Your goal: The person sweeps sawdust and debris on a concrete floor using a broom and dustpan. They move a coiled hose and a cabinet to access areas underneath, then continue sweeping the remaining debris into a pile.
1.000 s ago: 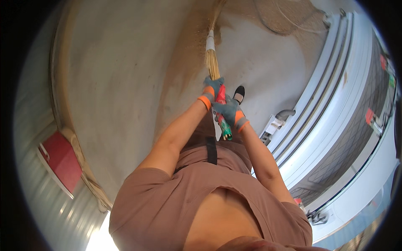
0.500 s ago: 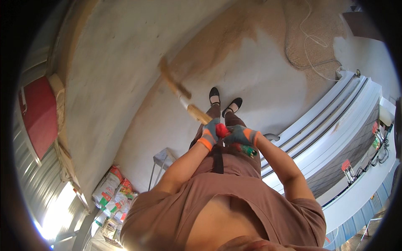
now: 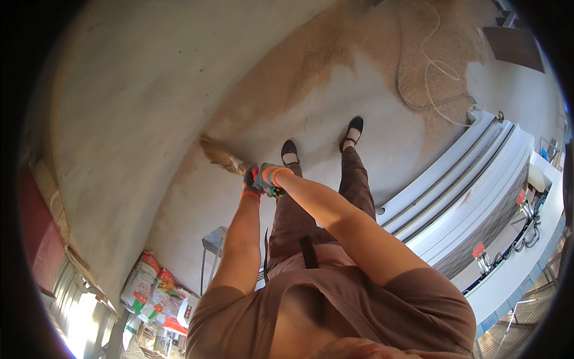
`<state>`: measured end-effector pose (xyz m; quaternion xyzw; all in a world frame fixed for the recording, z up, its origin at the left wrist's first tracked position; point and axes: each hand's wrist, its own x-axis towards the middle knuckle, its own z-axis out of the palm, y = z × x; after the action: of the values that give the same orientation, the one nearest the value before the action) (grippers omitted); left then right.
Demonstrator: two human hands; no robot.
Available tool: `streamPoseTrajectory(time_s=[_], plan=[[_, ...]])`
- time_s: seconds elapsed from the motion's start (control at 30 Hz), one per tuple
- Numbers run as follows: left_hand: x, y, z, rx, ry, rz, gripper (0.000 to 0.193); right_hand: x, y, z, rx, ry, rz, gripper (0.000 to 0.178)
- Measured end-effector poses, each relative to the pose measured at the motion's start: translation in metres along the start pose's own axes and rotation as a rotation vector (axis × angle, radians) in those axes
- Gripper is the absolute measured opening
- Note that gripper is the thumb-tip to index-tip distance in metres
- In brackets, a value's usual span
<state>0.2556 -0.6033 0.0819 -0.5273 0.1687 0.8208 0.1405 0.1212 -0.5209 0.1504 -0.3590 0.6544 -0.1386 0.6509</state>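
Note:
Ahead and to the left, a straw-coloured broom (image 3: 220, 154) reaches toward the foot of the pale wall, its bristle end slightly blurred. My left hand (image 3: 250, 182), in a grey glove with an orange cuff, is closed round the handle. Right beside it my right hand (image 3: 269, 175), gloved alike, grips the handle too, with that arm stretched across my body. A bit of red shows between the hands, and something green sticks out under the right one. Most of the handle is hidden by the hands.
Brown loose grains (image 3: 311, 54) lie spread over the floor along the wall (image 3: 137, 84). A hose (image 3: 399, 72) and a thin white cord cross them. A long white machine (image 3: 472, 179) stands at right; printed sacks (image 3: 143, 281) and a small metal stand (image 3: 213, 240) at left.
Both hands have moved left and forward with the broom, which now shows shorter and lower. My feet have moved farther apart.

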Motion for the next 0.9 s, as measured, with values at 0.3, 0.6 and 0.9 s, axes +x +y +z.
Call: streamPoseTrajectory(time_s=[0.3,0.6,0.9], plan=[[0.128,0.020,0.162,0.590,-0.034,0.182,0.017,-0.107,0.081,-0.113,0.831,0.450,0.364,0.036],[0.210,-0.011,0.403,0.856,0.076,0.144,0.022,-0.226,0.178,-0.195,1.541,0.750,0.272,0.024],[0.200,-0.083,0.531,1.265,0.235,0.245,0.072,-0.323,0.250,-0.201,1.879,0.808,0.036,0.029]])
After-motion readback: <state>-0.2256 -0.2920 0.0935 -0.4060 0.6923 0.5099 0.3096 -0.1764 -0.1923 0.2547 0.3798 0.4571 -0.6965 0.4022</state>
